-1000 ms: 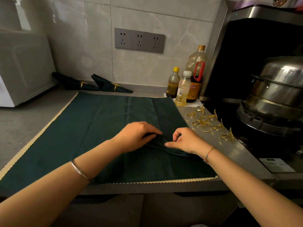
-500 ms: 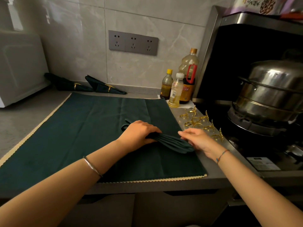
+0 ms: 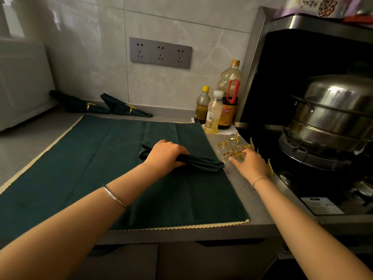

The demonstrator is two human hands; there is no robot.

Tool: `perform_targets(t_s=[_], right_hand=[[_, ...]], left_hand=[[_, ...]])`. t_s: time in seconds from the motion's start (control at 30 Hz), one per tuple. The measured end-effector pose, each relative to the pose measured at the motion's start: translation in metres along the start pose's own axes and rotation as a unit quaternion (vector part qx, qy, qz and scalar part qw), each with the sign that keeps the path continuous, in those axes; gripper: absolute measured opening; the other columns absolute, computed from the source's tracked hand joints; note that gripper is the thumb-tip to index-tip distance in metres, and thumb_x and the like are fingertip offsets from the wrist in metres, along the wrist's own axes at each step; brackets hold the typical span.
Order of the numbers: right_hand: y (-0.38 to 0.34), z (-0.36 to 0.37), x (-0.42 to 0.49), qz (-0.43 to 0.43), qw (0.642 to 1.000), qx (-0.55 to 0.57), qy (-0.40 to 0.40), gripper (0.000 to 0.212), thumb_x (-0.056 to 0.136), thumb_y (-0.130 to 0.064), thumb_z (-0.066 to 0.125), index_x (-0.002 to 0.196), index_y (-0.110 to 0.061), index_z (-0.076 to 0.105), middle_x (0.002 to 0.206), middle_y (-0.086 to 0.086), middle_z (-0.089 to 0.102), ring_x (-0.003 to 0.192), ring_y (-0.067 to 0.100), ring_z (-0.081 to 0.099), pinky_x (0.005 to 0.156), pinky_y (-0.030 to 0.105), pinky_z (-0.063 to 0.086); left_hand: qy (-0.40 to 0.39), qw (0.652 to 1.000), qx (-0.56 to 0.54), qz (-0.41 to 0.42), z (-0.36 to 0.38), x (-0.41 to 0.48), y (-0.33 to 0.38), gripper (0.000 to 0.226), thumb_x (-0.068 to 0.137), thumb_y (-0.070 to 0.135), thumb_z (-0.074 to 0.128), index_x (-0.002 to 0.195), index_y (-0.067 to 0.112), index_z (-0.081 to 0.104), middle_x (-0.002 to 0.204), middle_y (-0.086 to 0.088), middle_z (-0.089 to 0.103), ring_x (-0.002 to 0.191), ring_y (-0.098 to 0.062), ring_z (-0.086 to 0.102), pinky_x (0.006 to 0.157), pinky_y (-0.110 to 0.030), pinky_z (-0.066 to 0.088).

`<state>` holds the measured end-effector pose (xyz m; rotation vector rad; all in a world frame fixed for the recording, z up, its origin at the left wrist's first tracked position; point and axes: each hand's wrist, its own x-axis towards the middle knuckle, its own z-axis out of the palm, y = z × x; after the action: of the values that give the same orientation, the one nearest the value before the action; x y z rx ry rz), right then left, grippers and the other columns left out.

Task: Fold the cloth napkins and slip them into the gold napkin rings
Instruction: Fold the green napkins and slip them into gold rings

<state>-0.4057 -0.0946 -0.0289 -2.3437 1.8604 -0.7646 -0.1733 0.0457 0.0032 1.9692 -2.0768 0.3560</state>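
A grey triple socket plate [image 3: 160, 52] sits in pale marble-look wall tiles [image 3: 84, 57]. Below it runs a grey worktop [image 3: 24, 150]. Left of it stands a white appliance [image 3: 22, 83]; right of it, three bottles [image 3: 220, 106], then a steel steamer pot [image 3: 333, 118] on a black stove [image 3: 298, 178]. The light is dim and warm.

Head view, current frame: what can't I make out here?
1. Whether the right hand already pinches a gold ring: its own fingers cover part of the pile.
2. Middle of the folded napkin: hidden under the left hand gripping it.
3. The box at top right: cut off by the top edge.
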Motion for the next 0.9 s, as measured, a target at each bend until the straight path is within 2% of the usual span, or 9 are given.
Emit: perform_targets(t_s=[0.1,0.2,0.27,0.37,0.43,0.5,0.63,0.73,0.9], right_hand=[[-0.005,0.002,0.001,-0.007,0.999,-0.043,0.025,0.044,0.085,-0.05,0.06,0.101,-0.009,0.062,0.089,0.009,0.066,0.081,0.026,0.063,0.064,0.033,0.053],[-0.007,0.002,-0.003,0.004,0.999,-0.028,0.031,0.034,0.086,-0.041,0.063,0.097,-0.008,0.062,0.08,0.009,0.064,0.074,0.026,0.061,0.065,0.034,0.053],[-0.006,0.0,-0.006,0.0,1.0,-0.002,0.027,0.028,0.085,-0.033,0.065,0.097,-0.008,0.064,0.084,0.009,0.065,0.078,0.025,0.061,0.07,0.036,0.054],[-0.003,-0.006,-0.009,-0.03,0.994,0.1,0.02,0.029,0.085,-0.024,0.067,0.109,-0.009,0.063,0.106,0.006,0.066,0.094,0.023,0.062,0.077,0.033,0.053],[-0.008,-0.012,-0.012,-0.037,0.978,0.205,-0.004,0.035,0.084,-0.021,0.069,0.115,-0.009,0.057,0.109,0.002,0.061,0.097,0.017,0.06,0.077,0.025,0.049],[-0.019,-0.017,-0.015,-0.041,0.958,0.282,-0.017,0.036,0.083,-0.019,0.07,0.114,-0.01,0.053,0.104,-0.001,0.058,0.091,0.011,0.058,0.075,0.019,0.046],[-0.05,-0.017,-0.01,-0.116,0.924,0.364,-0.03,0.033,0.079,-0.015,0.074,0.108,-0.018,0.057,0.1,-0.007,0.06,0.092,0.001,0.057,0.075,0.008,0.048],[-0.069,-0.005,-0.005,-0.132,0.894,0.424,-0.053,0.033,0.079,-0.018,0.074,0.107,-0.029,0.059,0.104,-0.013,0.062,0.098,-0.003,0.057,0.084,0.01,0.048],[-0.082,0.008,-0.008,-0.1,0.837,0.533,-0.078,0.034,0.083,-0.008,0.069,0.108,-0.028,0.058,0.106,-0.008,0.063,0.09,-0.011,0.061,0.073,0.007,0.048]], left_hand=[[-0.004,1.0,-0.002,-0.009,0.001,0.002,-0.002,0.031,0.092,0.033,0.059,0.123,0.03,0.06,0.115,0.008,0.066,0.109,-0.015,0.059,0.099,-0.029,0.035],[-0.011,1.0,-0.003,-0.016,0.003,0.003,-0.005,0.031,0.092,0.033,0.06,0.123,0.03,0.06,0.116,0.008,0.066,0.109,-0.015,0.059,0.099,-0.03,0.037],[-0.014,1.0,-0.003,-0.025,0.001,0.004,-0.008,0.032,0.092,0.032,0.06,0.123,0.029,0.06,0.116,0.007,0.066,0.109,-0.016,0.059,0.097,-0.03,0.038],[-0.012,0.999,-0.005,-0.045,-0.003,0.002,-0.018,0.031,0.092,0.032,0.059,0.123,0.03,0.06,0.113,0.006,0.067,0.108,-0.018,0.059,0.089,-0.028,0.041],[-0.009,0.998,-0.014,-0.056,-0.004,0.002,-0.026,0.029,0.093,0.031,0.059,0.122,0.03,0.061,0.111,0.006,0.067,0.105,-0.017,0.06,0.082,-0.025,0.039],[-0.007,0.997,-0.026,-0.068,-0.005,0.001,-0.034,0.029,0.092,0.031,0.059,0.121,0.03,0.061,0.111,0.007,0.067,0.104,-0.017,0.06,0.08,-0.024,0.037],[0.001,0.995,-0.056,-0.087,-0.004,0.001,-0.053,0.033,0.091,0.03,0.061,0.124,0.031,0.06,0.116,0.009,0.066,0.108,-0.016,0.06,0.098,-0.032,0.036],[0.031,0.991,-0.081,-0.105,0.0,-0.003,-0.062,0.034,0.091,0.031,0.062,0.124,0.029,0.06,0.116,0.008,0.067,0.107,-0.017,0.061,0.1,-0.033,0.036],[0.082,0.984,-0.125,-0.101,0.003,-0.008,-0.069,0.033,0.088,0.029,0.066,0.121,0.025,0.065,0.112,0.006,0.069,0.104,-0.019,0.064,0.098,-0.036,0.043]])
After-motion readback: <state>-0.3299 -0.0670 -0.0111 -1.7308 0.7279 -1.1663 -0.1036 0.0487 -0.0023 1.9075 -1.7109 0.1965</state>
